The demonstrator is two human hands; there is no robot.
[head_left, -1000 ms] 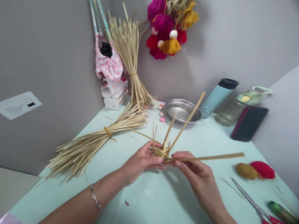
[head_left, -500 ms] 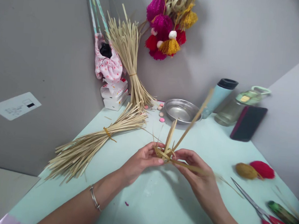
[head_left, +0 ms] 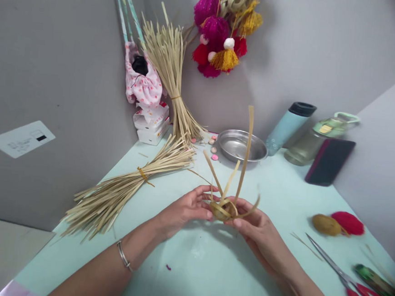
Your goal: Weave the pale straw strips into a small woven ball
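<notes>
Head cam, looking down at a pale green table (head_left: pixel 204 271) in a grey-walled corner.

Step in hand, as I read it: weaving flat straw strips into a small rounded knot. The woven knot (head_left: pixel 222 210) sits just above the table, centre frame, between both hands. Left hand (head_left: pixel 182 210) pinches its left side w/ thumb & fingertips. Right hand (head_left: pixel 262 235) cups and pinches it from the right. Hands are close together, both clamped on the piece. Several loose strip ends stick up from it. The longest strip (head_left: pixel 247 143) rises near-vertical, and one curls out to the right.

Next move, my judgement: it calls for a firm pinch on the knot while one loose end is fed through, else the weave could spring open.

Around:
- Tied straw bundle (head_left: pixel 129 186) lying at left.
- Second bundle (head_left: pixel 171 68) leaning upright in the corner.
- Steel bowl (head_left: pixel 223 143) behind the hands.
- Tumbler (head_left: pixel 290 128) & dark phone (head_left: pixel 329 160) at back right.
- Mustard pompom (head_left: pixel 326 225) and red pompom (head_left: pixel 351 223) at right.
- Red-handled scissors (head_left: pixel 360 293) near the front right edge.
- Tassel cluster (head_left: pixel 223 40) hanging on the wall.
</notes>
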